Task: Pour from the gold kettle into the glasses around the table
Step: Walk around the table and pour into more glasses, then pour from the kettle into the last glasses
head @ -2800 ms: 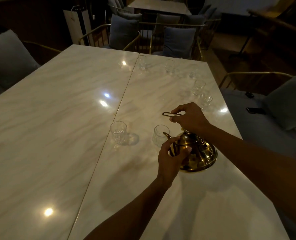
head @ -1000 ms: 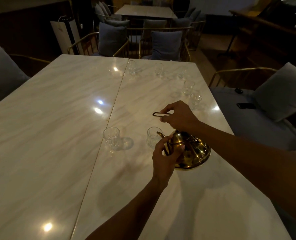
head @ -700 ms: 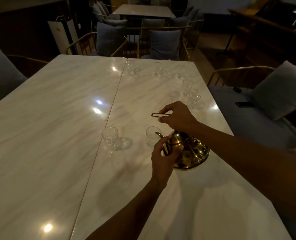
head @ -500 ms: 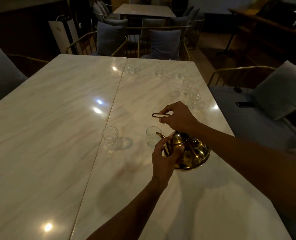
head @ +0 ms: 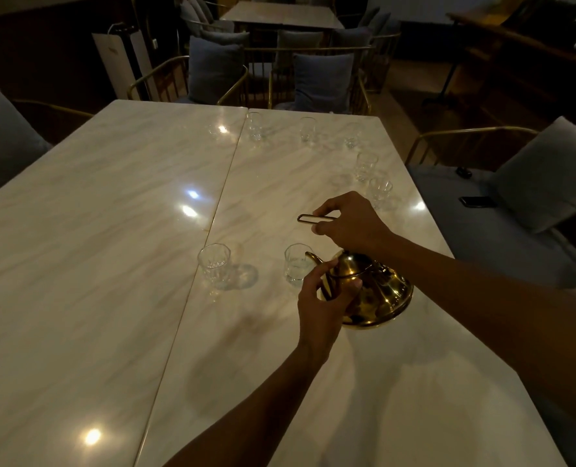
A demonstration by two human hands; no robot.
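Tilting toward the nearest glass, the gold kettle [head: 374, 291] sits low over the marble table [head: 87, 251], its curved spout [head: 313, 257] reaching over the rim of the glass [head: 296, 264] just beside it. Whether liquid is running from the spout cannot be told in the dim light, though the glass looks to hold a little at the bottom. The right hand [head: 350, 224] is above the kettle, its fingers pinched closed around the thin looped handle [head: 310, 219], which juts out sideways away from the kettle body. The left hand [head: 323, 305] is wrapped against the kettle's near side, fingers curled around the neck below the spout. Another glass [head: 214, 267] stands on the far side of the first from the kettle, apart from it, close to the seam between the 2 table slabs. Further from the kettle, 5 more glasses [head: 365, 165] stand in a curve near the table's far edge and corner. Cushioned chairs [head: 320, 79] stand beyond that edge.
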